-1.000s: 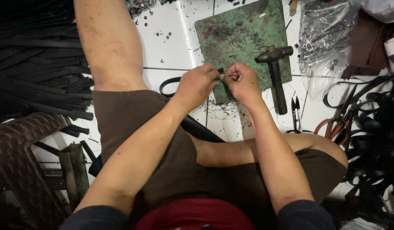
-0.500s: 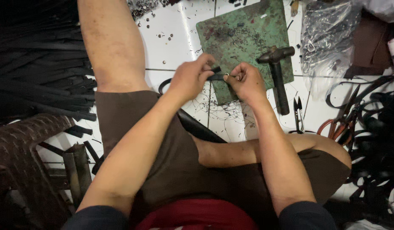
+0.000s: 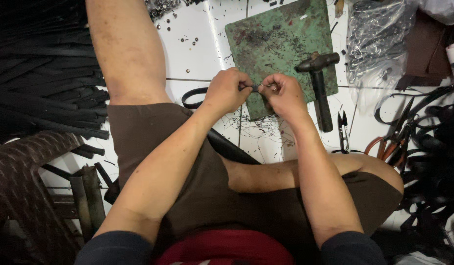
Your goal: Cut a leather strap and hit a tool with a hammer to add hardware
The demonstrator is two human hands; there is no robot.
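At nine o'clock a heap of black straps (image 3: pixel 45 98) lies on the tiled floor (image 3: pixel 197 59), beside the person's bare leg. Moving right, the left hand (image 3: pixel 227 92) sits just above centre, at about twelve o'clock from the lap. Its fingers are closed in a pinch on one end of a narrow black strap piece (image 3: pixel 255 88), wrist bent slightly inward, forearm running down toward seven o'clock. A loop of the same black strap (image 3: pixel 192 98) trails from under this hand toward nine o'clock.

The strap piece spans the small gap between the two hands, over the lower edge of a worn green mat (image 3: pixel 281 44). It looks light, thin and limp, probably bending freely along its length but not stretching. A small pale metal fitting seems to sit on it, though it is too small to tell its form. Such a piece is best held close to the fitting, thumb and forefinger on the flat faces, since a grip farther out would likely let the end flop.

The right hand (image 3: pixel 284 95) mirrors the left: fingers curled shut, pinching the other end, knuckles up, forearm descending toward five o'clock.

Farther right, a dark hammer (image 3: pixel 319 88) lies on the mat's edge. Small snips (image 3: pixel 342 128) lie at three o'clock, and tangled straps beyond.
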